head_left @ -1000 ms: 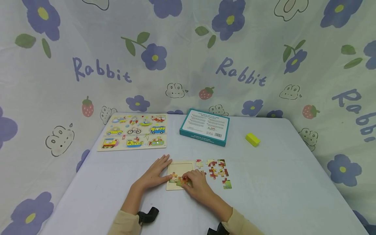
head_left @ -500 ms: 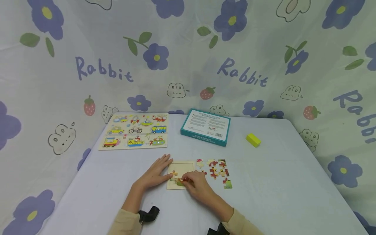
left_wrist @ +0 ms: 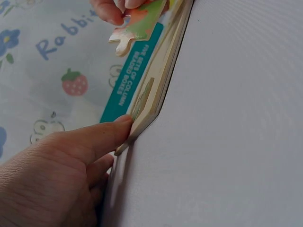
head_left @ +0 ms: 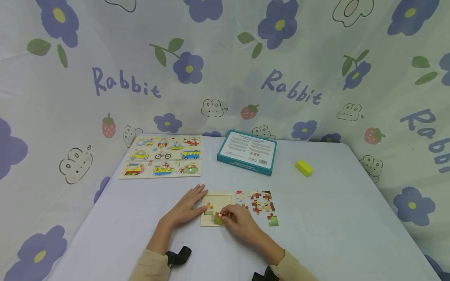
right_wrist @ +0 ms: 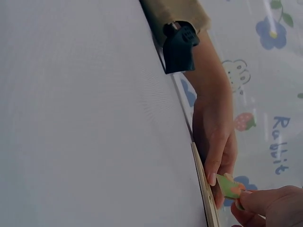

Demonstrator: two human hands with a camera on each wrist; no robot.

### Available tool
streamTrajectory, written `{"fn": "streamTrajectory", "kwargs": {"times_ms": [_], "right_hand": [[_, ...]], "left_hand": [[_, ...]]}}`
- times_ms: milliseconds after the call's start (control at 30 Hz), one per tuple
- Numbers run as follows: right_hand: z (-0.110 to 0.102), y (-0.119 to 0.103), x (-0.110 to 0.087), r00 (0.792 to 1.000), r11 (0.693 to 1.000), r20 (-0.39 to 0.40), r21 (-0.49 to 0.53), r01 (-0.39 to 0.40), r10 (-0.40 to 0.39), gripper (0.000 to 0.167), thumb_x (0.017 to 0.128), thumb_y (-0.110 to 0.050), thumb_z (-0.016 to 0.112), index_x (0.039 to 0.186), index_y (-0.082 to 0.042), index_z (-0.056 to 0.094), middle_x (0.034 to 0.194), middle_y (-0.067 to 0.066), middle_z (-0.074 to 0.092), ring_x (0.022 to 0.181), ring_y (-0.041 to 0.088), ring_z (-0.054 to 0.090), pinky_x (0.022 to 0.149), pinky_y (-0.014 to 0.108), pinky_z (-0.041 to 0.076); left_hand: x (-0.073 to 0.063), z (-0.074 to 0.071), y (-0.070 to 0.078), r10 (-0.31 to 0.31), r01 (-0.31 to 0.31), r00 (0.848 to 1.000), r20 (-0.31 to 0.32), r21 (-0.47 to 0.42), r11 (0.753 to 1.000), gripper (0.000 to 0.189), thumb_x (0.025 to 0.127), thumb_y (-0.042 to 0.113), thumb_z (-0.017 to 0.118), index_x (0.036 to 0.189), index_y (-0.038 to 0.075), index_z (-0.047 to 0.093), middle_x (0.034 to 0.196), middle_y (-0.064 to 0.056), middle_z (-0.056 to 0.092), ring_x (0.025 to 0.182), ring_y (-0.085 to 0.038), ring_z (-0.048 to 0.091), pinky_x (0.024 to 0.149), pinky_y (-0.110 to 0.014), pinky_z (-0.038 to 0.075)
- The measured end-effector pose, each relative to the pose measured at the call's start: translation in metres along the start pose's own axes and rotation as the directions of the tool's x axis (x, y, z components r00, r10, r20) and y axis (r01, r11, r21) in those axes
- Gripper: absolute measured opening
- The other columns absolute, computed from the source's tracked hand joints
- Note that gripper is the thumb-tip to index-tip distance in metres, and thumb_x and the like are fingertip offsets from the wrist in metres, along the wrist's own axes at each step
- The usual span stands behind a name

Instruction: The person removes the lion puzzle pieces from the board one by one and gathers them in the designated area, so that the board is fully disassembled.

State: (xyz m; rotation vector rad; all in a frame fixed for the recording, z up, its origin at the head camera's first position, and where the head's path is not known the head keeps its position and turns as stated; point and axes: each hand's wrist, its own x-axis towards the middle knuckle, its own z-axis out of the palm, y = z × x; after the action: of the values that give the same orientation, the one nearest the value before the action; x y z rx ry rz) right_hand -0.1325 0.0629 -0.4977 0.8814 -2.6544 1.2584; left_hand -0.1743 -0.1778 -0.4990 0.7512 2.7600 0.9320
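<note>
In the head view, a wooden puzzle tray [head_left: 221,200] lies on the table in front of the person. The left hand [head_left: 183,210] rests along its left side with fingers extended and the thumb on the frame. One puzzle piece [head_left: 209,207] sits inside the tray near that thumb. Between thumb and fingers, the right hand [head_left: 242,221] pinches a green and orange jigsaw piece [left_wrist: 142,23] over the tray's lower part. Both wrist views show this piece raised above the tray and tilted. Several loose pieces [head_left: 272,220] lie to the tray's right, some partly hidden behind the right hand.
A vehicle picture board [head_left: 161,158] lies at the back left. A teal box [head_left: 247,152] stands at the back middle, with a yellow block [head_left: 304,168] to its right. A printed curtain [head_left: 225,58] hangs behind the table.
The right hand has drawn slightly right, still pinching the green and orange jigsaw piece, which has changed its tilt. The left hand keeps its place on the tray, and the head view has shifted slightly.
</note>
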Motion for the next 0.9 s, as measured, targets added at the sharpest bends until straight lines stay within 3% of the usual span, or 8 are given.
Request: {"fn": "streamTrajectory", "kwargs": {"times_ms": [333, 633, 900], "right_hand": [[-0.017, 0.004, -0.009, 0.997, 0.997, 0.006, 0.006, -0.080, 0.080, 0.010, 0.085, -0.015, 0.066, 0.095, -0.019, 0.064, 0.078, -0.015, 0.055, 0.072, 0.004, 0.049, 0.063, 0.020, 0.045], [-0.033, 0.013, -0.018, 0.994, 0.995, -0.053, -0.027, -0.098, 0.097, 0.012, 0.082, -0.009, 0.068, 0.092, -0.015, 0.065, 0.077, -0.014, 0.057, 0.069, 0.003, 0.050, 0.060, 0.020, 0.047], [-0.050, 0.019, -0.025, 0.982, 0.987, -0.101, -0.014, -0.160, 0.158, 0.014, 0.081, -0.009, 0.070, 0.091, -0.016, 0.064, 0.077, -0.015, 0.057, 0.069, 0.003, 0.051, 0.060, 0.020, 0.048]], "left_hand": [[0.001, 0.001, -0.001, 0.011, -0.011, 1.000, -0.003, -0.009, 1.000, 0.056, 0.090, 0.030, 0.057, 0.138, 0.007, 0.040, 0.149, -0.011, 0.024, 0.138, -0.027, 0.014, 0.111, -0.044, 0.011], [0.000, 0.001, 0.000, 0.001, -0.001, 1.000, 0.003, -0.005, 1.000, 0.053, 0.091, 0.026, 0.056, 0.139, 0.008, 0.040, 0.149, -0.009, 0.024, 0.138, -0.025, 0.013, 0.112, -0.042, 0.010], [0.001, 0.002, -0.001, -0.013, 0.013, 1.000, 0.001, -0.008, 1.000, 0.052, 0.092, 0.025, 0.056, 0.139, 0.009, 0.040, 0.150, -0.007, 0.023, 0.138, -0.024, 0.013, 0.112, -0.041, 0.011]]}}
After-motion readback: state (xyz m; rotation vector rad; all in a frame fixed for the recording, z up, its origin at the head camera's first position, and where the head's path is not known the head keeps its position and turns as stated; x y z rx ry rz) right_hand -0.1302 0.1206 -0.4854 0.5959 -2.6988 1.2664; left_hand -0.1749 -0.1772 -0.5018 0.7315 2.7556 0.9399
